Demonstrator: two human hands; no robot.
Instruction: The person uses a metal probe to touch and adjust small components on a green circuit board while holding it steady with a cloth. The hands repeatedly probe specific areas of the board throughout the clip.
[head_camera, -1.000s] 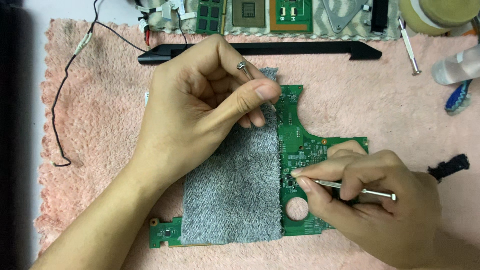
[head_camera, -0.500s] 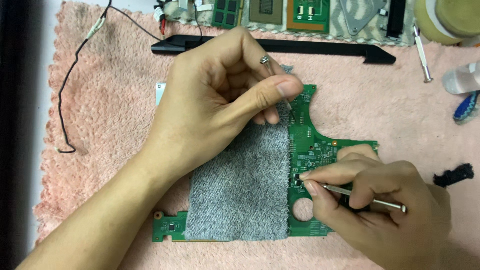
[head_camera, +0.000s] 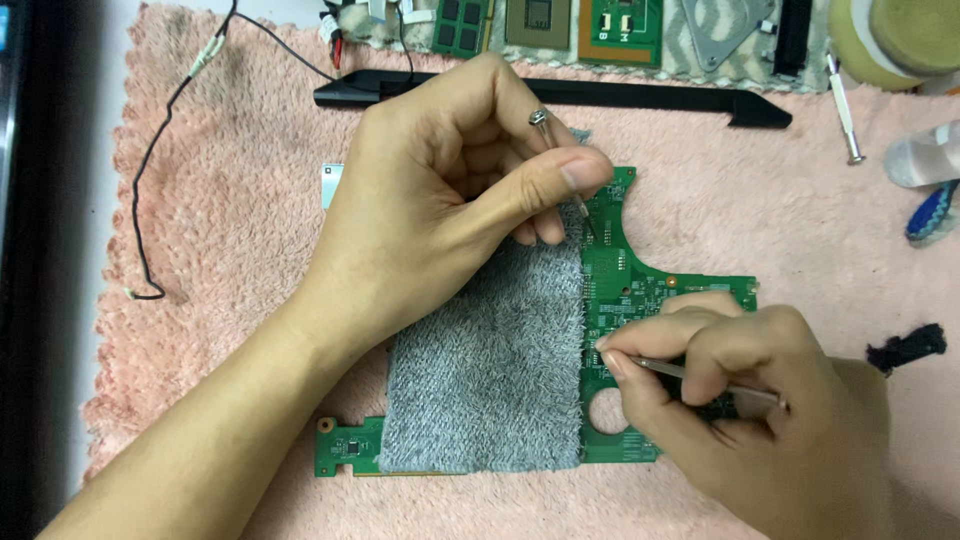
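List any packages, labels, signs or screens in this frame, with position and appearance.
No packages, signs or lit screens show.
White tag: small, wrapped round the black cable, top left on the pink towel.
Dark edge: far left, too cropped to tell if it is a screen.

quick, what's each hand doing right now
Left hand: closed, pinching a thin metal tool over the green circuit board.
Right hand: closed on a slim metal tool, tip at the board.
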